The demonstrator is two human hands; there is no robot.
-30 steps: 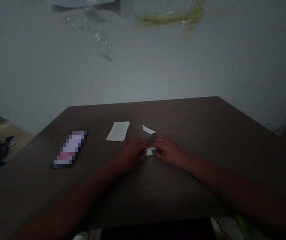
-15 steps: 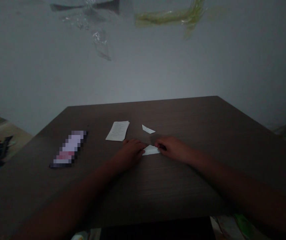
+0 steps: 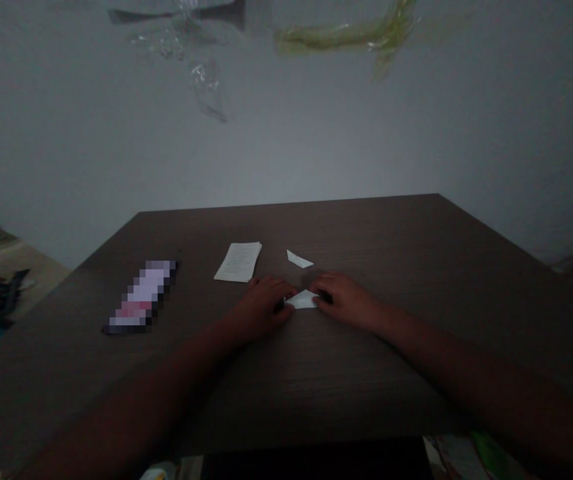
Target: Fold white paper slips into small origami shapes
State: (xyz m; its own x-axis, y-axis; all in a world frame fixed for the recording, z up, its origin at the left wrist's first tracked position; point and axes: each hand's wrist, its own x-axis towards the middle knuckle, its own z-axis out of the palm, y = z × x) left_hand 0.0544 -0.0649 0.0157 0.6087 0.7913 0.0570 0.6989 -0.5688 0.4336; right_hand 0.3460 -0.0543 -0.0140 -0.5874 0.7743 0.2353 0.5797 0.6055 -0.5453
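A small white folded piece of paper (image 3: pixel 303 300) lies on the dark wooden table (image 3: pixel 416 267), between my two hands. My left hand (image 3: pixel 263 305) rests knuckles-up with its fingertips pinching the paper's left end. Fingers curled, my right hand (image 3: pixel 342 298) presses on the paper's right end. A second small folded white scrap (image 3: pixel 298 259) lies just beyond my hands. Parts of the held paper are hidden under my fingers.
A folded printed sheet (image 3: pixel 239 261) lies behind my left hand. A flat blurred-out object (image 3: pixel 141 297) sits at the left of the table. A pale wall rises behind the table, with clear plastic (image 3: pixel 206 87) and a yellowish strip (image 3: pixel 346 33) stuck high on it.
My right hand slid right along the paper, baring more of it, then came back in. The paper between my hands now shows a raised triangular fold.
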